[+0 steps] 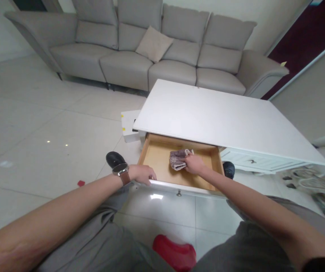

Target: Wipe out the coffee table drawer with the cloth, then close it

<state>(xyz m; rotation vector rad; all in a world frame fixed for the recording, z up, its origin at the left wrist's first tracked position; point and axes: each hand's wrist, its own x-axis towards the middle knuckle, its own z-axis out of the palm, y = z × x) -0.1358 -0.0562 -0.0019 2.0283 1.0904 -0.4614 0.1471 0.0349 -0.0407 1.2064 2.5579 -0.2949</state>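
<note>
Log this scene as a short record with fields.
left hand: holds the front edge of the drawer; watch on the wrist
right hand: grips a cloth on the drawer floor
drawer: pulled out from the white table, wooden inside
behind: grey sofa with one cushion
floor: pale tiles

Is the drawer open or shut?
Open. The drawer sticks out from under the table, its wooden bottom showing. The left hand grips its front edge; the right hand holds a cloth inside.
</note>
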